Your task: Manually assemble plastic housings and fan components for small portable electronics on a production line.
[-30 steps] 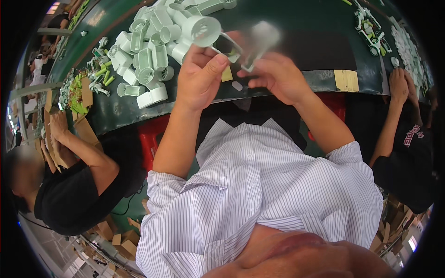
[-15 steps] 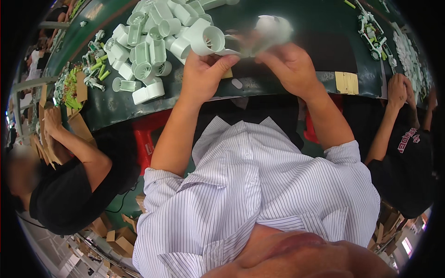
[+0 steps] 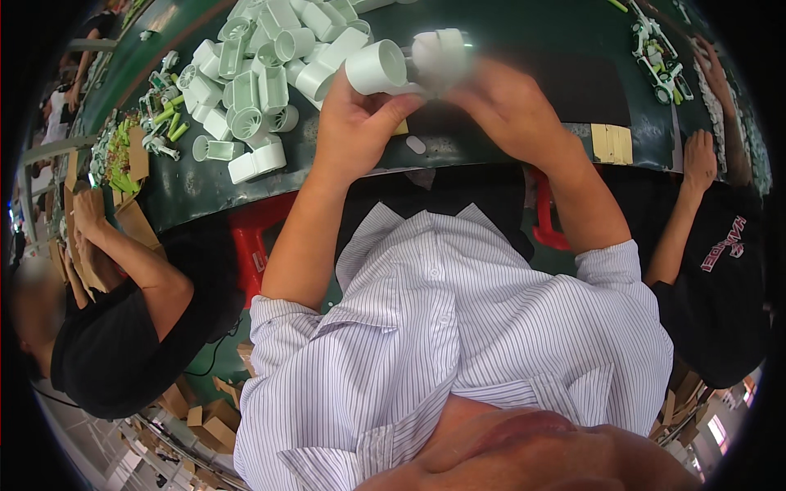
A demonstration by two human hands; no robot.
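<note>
My left hand (image 3: pixel 350 131) is closed round a pale green plastic housing (image 3: pixel 375 69), whose round cup end sticks up above the thumb. Close to its right, my right hand (image 3: pixel 517 113) has its fingers on a round white plastic part (image 3: pixel 438 62), which is smeared by motion. The two pieces are side by side over the table; whether they touch I cannot tell. A small white oval piece (image 3: pixel 416 145) lies on the table below my hands. To their left spreads a heap of pale green housings (image 3: pixel 266 86), some showing vented round ends.
A black mat (image 3: pixel 585 90) and yellow pad (image 3: pixel 612 144) lie right on the green table (image 3: pixel 184 196). White-and-green assemblies (image 3: pixel 659 61) sit farther right, bright green pieces (image 3: pixel 123 164) far left. Co-workers' arms (image 3: pixel 147 266) flank me; red stools (image 3: pixel 250 237) stand under the table edge.
The housing in my left hand has turned, its cup opening swinging to the right. My right hand's white part has moved left toward it. At right, a co-worker's hands have moved apart.
</note>
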